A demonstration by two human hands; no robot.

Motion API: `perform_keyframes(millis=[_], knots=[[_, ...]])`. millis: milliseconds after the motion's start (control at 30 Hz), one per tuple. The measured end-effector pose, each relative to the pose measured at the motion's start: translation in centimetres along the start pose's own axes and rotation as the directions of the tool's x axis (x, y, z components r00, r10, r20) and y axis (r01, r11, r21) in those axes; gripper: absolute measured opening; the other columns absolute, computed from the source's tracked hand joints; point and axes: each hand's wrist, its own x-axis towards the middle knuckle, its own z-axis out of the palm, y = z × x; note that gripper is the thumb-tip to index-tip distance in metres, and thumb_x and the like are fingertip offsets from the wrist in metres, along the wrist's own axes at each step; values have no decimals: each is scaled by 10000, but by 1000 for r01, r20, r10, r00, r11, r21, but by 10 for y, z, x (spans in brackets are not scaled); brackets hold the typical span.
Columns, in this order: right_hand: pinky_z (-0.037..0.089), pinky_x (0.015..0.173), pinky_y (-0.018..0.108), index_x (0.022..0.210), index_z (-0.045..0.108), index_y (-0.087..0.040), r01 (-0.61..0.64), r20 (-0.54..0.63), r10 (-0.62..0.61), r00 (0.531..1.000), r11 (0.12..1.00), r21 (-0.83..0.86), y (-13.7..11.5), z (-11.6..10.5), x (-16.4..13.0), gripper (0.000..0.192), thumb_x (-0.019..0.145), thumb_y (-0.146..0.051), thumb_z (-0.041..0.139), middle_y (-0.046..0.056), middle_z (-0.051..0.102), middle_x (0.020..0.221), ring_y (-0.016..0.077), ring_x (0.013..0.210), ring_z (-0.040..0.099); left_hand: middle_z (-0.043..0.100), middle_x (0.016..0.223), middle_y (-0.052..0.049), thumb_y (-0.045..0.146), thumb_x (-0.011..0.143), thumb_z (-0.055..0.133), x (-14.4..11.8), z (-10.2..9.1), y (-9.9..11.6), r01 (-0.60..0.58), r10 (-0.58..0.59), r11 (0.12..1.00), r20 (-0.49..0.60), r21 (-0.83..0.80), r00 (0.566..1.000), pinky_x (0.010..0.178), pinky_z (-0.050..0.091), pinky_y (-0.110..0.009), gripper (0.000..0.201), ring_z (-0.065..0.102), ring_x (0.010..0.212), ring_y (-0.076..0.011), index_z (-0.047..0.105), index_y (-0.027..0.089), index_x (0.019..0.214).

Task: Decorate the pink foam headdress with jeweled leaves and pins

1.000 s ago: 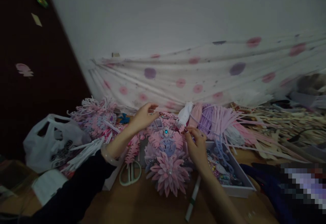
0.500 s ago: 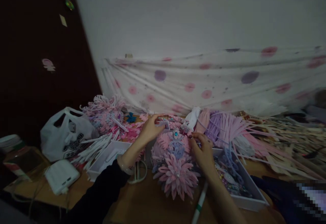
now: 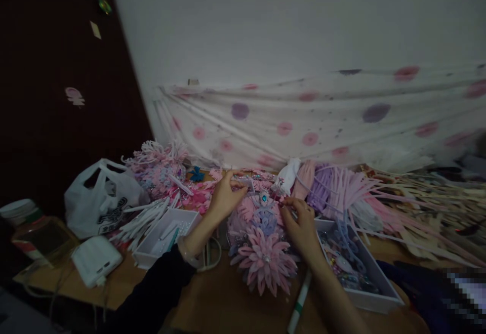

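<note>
Gemmed pink flower ornament (image 3: 265,248) sits between the hands (image 3: 226,198).

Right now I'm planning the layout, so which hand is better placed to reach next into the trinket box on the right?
Probably the right hand: its forearm passes beside that trinket box, while the left hand is farther off, across the pink flower ornament. Whether the right holds anything is unclear.

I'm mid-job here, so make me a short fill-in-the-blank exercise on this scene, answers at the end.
1. The big front flower is mainly ____ in colour.
2. The round gem beyond it is ____ in colour.
3. Of the plastic bag and the pen, the right hand is nearer the ____.

Missing words: pink; blue; pen.
</note>
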Motion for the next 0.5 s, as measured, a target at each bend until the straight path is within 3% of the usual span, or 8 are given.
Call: perform_keyframes(millis=[500], knots=[[339, 930, 451, 899, 632, -177, -32, 21, 32, 999, 999, -4, -2, 1, 0, 257, 865, -389, 492, 74, 631, 991, 259, 1005, 537, 634, 680, 58, 55, 705, 617, -24, -8, -3, 21, -21, 1000, -73, 2, 997, 770, 462, -278, 338, 654, 713, -151, 540, 201, 999]])
